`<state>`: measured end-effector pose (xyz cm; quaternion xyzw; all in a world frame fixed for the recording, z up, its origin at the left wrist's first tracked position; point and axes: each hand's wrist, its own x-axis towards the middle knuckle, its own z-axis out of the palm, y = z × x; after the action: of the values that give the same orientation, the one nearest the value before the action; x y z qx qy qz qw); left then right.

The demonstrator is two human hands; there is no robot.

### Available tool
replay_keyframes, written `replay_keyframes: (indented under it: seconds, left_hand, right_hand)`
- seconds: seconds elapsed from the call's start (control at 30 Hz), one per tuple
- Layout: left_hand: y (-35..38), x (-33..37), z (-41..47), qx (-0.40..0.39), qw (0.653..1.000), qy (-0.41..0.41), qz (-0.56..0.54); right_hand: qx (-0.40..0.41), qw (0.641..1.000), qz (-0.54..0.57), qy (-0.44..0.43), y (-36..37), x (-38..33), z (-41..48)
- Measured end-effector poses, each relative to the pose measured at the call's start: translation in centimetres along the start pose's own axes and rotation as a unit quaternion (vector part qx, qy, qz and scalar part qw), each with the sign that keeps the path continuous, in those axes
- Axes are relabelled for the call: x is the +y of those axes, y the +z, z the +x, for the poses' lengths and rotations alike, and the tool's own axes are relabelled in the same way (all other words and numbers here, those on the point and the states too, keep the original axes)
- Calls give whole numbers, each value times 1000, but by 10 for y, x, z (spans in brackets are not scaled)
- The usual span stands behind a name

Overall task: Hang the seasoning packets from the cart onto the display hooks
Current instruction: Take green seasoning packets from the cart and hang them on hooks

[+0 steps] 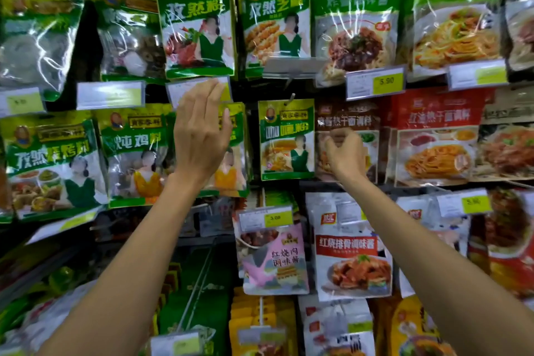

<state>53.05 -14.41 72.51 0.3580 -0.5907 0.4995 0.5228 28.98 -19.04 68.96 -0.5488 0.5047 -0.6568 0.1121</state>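
Note:
My left hand [200,136] is raised with its fingers straight, in front of a green seasoning packet [235,153] on the middle row. Its fingertips reach the price tag [179,91] above that packet. My right hand [345,153] has its fingers curled and is in front of a brown noodle-sauce packet [346,120]; I see no packet in it. Between my hands a green-and-yellow curry packet [286,139] hangs on a display hook [290,100].
Rows of hanging packets fill the rack: green ones [196,23] above, red ones [433,136] at the right, white and pink ones [352,254] below. Price tags [375,82] stick out from the hook ends. More packets lie at the lower left [43,306].

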Motion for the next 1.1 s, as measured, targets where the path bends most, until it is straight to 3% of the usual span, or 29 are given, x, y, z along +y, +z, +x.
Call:
replay_keyframes:
  seconds: [0.13, 0.23, 0.33, 0.47, 0.6, 0.73, 0.87, 1.0, 1.1]
  left_hand:
    - [-5, 65, -30, -19, 993, -11, -113]
    - [-10, 139, -67, -77, 960, -88, -253]
    - [-16, 229, -115, -181, 876, -187, -407]
    - [-27, 352, -184, -358, 732, -201, -544]
    - [-42, 454, -253, -504, 624, -161, -576]
    - [-46, 529, -325, -637, 512, -113, -565]
    - [-47, 581, -389, -708, 449, -47, -543]
    - [-47, 613, -451, -774, 359, 1, -521]
    - [-45, 625, -496, -804, 339, 24, -488]
  right_hand:
    - [-20, 998, -1, -53, -68, 26, -52]
    - [-7, 1000, -3, -5, -126, 70, -104]
    - [17, 996, -21, 82, -190, 121, -163]
    - [70, 968, -100, 220, -273, 189, -246]
    - [131, 917, -180, 331, -343, 245, -328]
    - [188, 841, -223, 455, -386, 294, -400]
    - [251, 765, -243, 541, -403, 338, -463]
    - [286, 698, -247, 608, -401, 379, -511]
    - [284, 658, -262, 646, -395, 410, -540]
